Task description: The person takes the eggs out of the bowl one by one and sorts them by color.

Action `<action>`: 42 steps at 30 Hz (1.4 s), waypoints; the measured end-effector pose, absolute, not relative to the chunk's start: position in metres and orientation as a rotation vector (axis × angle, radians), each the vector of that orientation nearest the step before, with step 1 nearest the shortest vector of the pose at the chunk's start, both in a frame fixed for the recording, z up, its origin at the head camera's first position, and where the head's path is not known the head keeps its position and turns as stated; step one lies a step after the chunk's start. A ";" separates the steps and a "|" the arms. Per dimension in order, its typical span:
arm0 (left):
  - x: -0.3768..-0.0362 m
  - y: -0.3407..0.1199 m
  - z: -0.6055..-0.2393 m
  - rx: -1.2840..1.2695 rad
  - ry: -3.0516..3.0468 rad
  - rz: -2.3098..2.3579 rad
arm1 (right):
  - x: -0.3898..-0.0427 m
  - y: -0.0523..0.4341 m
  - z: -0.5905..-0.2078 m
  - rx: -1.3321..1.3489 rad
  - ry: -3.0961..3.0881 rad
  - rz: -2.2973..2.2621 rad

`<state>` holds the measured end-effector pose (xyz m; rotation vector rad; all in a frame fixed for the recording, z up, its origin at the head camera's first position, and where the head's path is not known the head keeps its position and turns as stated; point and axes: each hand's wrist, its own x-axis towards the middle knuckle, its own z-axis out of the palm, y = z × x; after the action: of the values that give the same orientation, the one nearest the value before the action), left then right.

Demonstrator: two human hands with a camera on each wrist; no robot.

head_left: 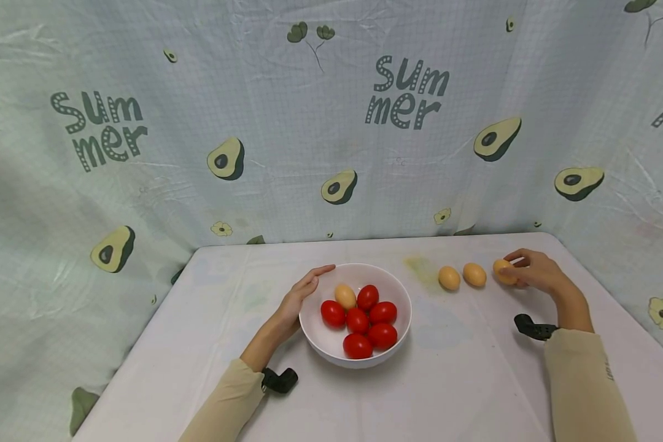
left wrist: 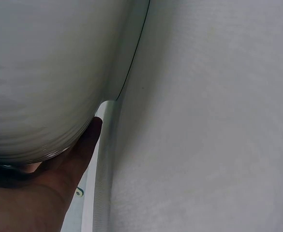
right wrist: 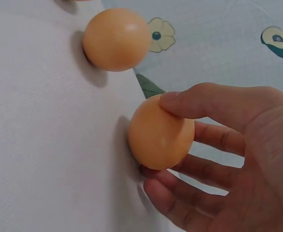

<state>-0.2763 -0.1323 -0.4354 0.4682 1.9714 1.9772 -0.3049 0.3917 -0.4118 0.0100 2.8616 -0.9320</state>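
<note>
At the far right of the table, my right hand (head_left: 537, 271) pinches a light-brown egg (head_left: 504, 271) between thumb and fingers. In the right wrist view that egg (right wrist: 160, 133) is close to or on the white surface, with the thumb on its top. My left hand (head_left: 297, 299) rests against the left side of a white bowl (head_left: 316, 341), its fingers fairly straight along the wall and rim. The left wrist view shows the bowl's outer wall (left wrist: 44, 77) beside those fingers. In the bowl lie one light-brown egg (head_left: 345, 296) and several glossy red egg-shaped pieces (head_left: 357, 321).
Two more light-brown eggs, a nearer-left one (head_left: 449, 278) and a middle one (head_left: 474, 274), sit in a row left of my right hand. A white cloth covers the table (head_left: 447, 380). Behind it hangs a printed avocado curtain (head_left: 287, 123).
</note>
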 end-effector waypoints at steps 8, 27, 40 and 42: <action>-0.276 -0.132 -0.435 0.459 1.978 1.972 | -0.307 0.392 -0.416 0.025 2.819 -0.955; -0.276 -0.132 -0.436 0.450 1.964 1.981 | -0.309 0.389 -0.415 0.036 2.786 -0.935; -0.276 -0.132 -0.436 0.454 1.970 1.984 | -0.308 0.389 -0.411 -0.003 2.782 -0.935; -0.276 -0.132 -0.436 0.455 1.972 1.981 | -0.307 0.390 -0.409 -0.019 2.784 -0.924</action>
<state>-0.2760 -0.1319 -0.4360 0.4551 1.9720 1.9815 -0.3070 0.3899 -0.4089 -0.0187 2.7835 -0.9244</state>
